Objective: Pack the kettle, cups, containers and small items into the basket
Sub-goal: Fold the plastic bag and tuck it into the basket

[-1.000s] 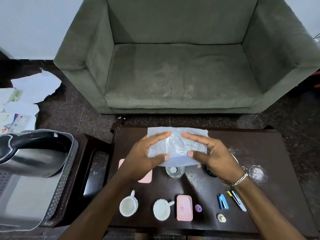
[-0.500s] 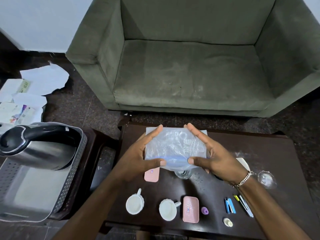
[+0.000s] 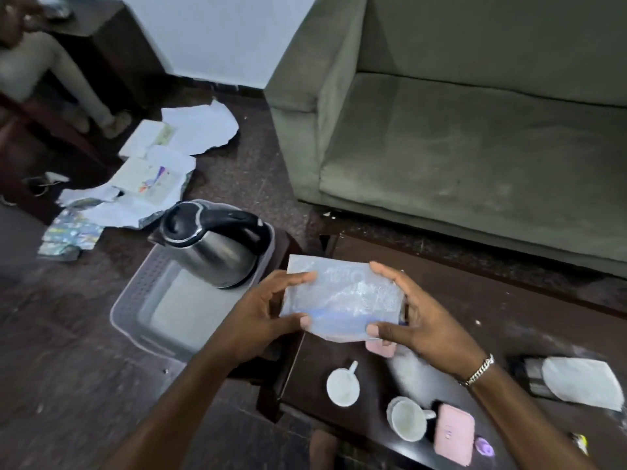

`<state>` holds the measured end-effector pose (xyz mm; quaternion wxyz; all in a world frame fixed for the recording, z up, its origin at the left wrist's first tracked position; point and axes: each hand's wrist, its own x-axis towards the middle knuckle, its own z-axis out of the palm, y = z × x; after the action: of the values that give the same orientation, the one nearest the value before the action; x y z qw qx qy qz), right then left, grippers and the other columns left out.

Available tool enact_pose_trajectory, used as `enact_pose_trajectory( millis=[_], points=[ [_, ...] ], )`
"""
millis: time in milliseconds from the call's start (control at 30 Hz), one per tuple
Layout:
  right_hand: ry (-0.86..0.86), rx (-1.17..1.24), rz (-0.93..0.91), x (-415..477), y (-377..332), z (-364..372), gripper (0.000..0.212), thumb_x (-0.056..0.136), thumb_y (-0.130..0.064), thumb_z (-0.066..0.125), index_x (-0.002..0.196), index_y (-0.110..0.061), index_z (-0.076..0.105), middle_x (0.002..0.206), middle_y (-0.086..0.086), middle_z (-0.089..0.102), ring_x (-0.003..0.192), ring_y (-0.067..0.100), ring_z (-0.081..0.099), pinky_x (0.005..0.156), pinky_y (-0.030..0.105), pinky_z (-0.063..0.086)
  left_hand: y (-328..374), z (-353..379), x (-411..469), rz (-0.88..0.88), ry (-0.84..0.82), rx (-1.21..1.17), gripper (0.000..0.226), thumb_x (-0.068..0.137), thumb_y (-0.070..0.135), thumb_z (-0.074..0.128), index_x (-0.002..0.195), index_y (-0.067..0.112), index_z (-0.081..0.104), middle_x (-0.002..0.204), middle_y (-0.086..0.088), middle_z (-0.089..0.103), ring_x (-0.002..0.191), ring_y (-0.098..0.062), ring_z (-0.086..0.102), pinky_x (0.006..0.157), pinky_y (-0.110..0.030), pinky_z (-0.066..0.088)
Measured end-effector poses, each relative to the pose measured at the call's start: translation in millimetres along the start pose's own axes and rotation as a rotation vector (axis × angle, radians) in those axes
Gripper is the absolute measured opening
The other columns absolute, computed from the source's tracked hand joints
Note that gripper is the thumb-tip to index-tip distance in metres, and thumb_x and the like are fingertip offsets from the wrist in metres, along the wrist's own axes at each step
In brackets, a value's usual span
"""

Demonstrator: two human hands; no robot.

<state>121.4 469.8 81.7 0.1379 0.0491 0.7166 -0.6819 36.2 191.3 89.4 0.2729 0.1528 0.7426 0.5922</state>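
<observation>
Both hands hold a clear plastic container [image 3: 342, 300] with a blue edge in the air above the dark table's [image 3: 492, 320] left end. My left hand [image 3: 268, 310] grips its left side, my right hand [image 3: 417, 317] its right side. A steel kettle [image 3: 210, 245] with a black handle stands in the far corner of the grey basket [image 3: 135, 300], which sits left of the table. On the table's near part lie two white cups [image 3: 342, 385] [image 3: 407, 418], a pink case [image 3: 453, 439], a small purple item [image 3: 483, 446] and another pink case [image 3: 381, 347], partly hidden under my right hand.
A green sofa [image 3: 458, 147] stands beyond the table. Papers [image 3: 163, 171] lie scattered on the floor at the left, near a person's legs [image 3: 78, 93]. A white cloth-like piece [image 3: 580, 385] rests on a dark object at the table's right.
The view has swung left and the container has moved left toward the basket, still held in both hands. The kettle and basket now sit near the middle of the view.
</observation>
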Motion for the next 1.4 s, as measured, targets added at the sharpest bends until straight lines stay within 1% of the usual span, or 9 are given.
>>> enact_pose_trajectory(
  millis=[67, 200, 333, 567, 700, 933, 1067, 1267, 1400],
  points=[
    [0.004, -0.090, -0.035, 17.7, -3.2, 29.3, 0.061, 0.083, -0.022, 0.080, 0.135, -0.039, 0.052, 0.135, -0.015, 0.057, 0.118, 0.009, 0.058, 0.091, 0.019, 0.050, -8.9, -26.3, -17.5, -0.026, 0.112, 0.038, 0.041, 0.089, 0.018, 0.079, 0.129, 0.021, 0.070, 0.130, -0.002, 0.068, 0.118, -0.023, 0.067, 0.100, -0.042, 0.054],
    [0.086, -0.232, -0.081, 52.0, -2.0, 90.5, 0.024, 0.090, -0.028, 0.071, 0.114, -0.029, 0.067, 0.118, -0.015, 0.066, 0.107, -0.001, 0.061, 0.089, 0.017, 0.044, -33.0, -83.1, -49.6, -0.133, 0.295, 0.095, 0.024, 0.090, 0.012, 0.076, 0.112, 0.022, 0.077, 0.116, -0.001, 0.073, 0.085, -0.021, 0.071, 0.075, -0.027, 0.054],
    [-0.024, -0.385, -0.117, 83.7, 4.8, 150.3, 0.025, 0.089, -0.013, 0.069, 0.114, -0.015, 0.072, 0.111, -0.008, 0.067, 0.089, -0.007, 0.059, 0.084, 0.007, 0.040, -60.5, -136.7, -72.7, -0.170, 0.363, 0.231, 0.037, 0.085, -0.005, 0.078, 0.113, 0.018, 0.076, 0.112, 0.007, 0.071, 0.081, -0.016, 0.067, 0.072, -0.016, 0.052],
    [-0.266, -0.940, -0.102, 127.4, 20.5, 240.9, 0.047, 0.082, -0.016, 0.049, 0.126, -0.027, 0.059, 0.118, -0.010, 0.061, 0.119, 0.014, 0.052, 0.089, 0.042, 0.035, -110.2, -217.9, -74.3, -0.231, 0.423, 0.525, 0.047, 0.082, -0.013, 0.073, 0.118, 0.018, 0.076, 0.115, 0.001, 0.070, 0.093, -0.026, 0.068, 0.086, -0.035, 0.053],
    [-0.355, -1.164, -0.149, 146.8, 26.6, 282.4, 0.030, 0.072, -0.015, 0.053, 0.101, -0.018, 0.057, 0.103, -0.003, 0.059, 0.108, 0.024, 0.046, 0.072, 0.041, 0.019, -143.6, -247.0, -61.6, -0.265, 0.363, 0.742, 0.047, 0.081, -0.010, 0.072, 0.119, 0.018, 0.076, 0.124, 0.003, 0.069, 0.081, -0.013, 0.060, 0.075, -0.010, 0.042],
    [-0.347, -1.316, -0.098, 162.2, 46.3, 313.3, 0.016, 0.072, -0.014, 0.055, 0.086, -0.014, 0.063, 0.092, 0.002, 0.062, 0.105, 0.030, 0.043, 0.081, 0.048, 0.023, -179.6, -257.6, -52.9, -0.288, 0.226, 0.848, 0.052, 0.075, -0.013, 0.070, 0.121, 0.011, 0.075, 0.128, -0.003, 0.069, 0.103, -0.027, 0.071, 0.090, -0.023, 0.048],
    [-0.406, -1.405, -0.043, 170.2, 49.9, 316.8, 0.018, 0.075, -0.019, 0.058, 0.089, -0.016, 0.069, 0.102, 0.004, 0.059, 0.109, 0.032, 0.039, 0.085, 0.050, 0.020, -177.8, -258.8, -45.5, -0.296, 0.095, 0.975, 0.051, 0.081, 0.006, 0.080, 0.130, 0.014, 0.070, 0.132, -0.008, 0.059, 0.117, -0.034, 0.059, 0.101, -0.039, 0.050],
    [-0.274, -1.310, -0.154, 201.5, 38.7, 325.0, 0.018, 0.075, -0.022, 0.061, 0.090, -0.016, 0.070, 0.107, 0.007, 0.051, 0.102, 0.034, 0.049, 0.083, 0.048, 0.039, -170.3, -259.9, -25.9, -0.317, -0.162, 0.964, 0.052, 0.079, 0.023, 0.084, 0.127, 0.023, 0.062, 0.118, -0.005, 0.050, 0.101, -0.026, 0.062, 0.087, -0.031, 0.048],
    [-0.571, -1.077, -0.083, 217.7, 45.4, 333.1, 0.025, 0.087, -0.025, 0.054, 0.111, -0.024, 0.063, 0.120, 0.004, 0.048, 0.107, 0.032, 0.046, 0.086, 0.046, 0.049, -184.6, -253.1, -23.6, -0.407, -0.295, 0.965, 0.059, 0.070, 0.027, 0.087, 0.122, 0.024, 0.059, 0.115, -0.003, 0.046, 0.106, -0.027, 0.059, 0.089, -0.032, 0.048]
  ],
)
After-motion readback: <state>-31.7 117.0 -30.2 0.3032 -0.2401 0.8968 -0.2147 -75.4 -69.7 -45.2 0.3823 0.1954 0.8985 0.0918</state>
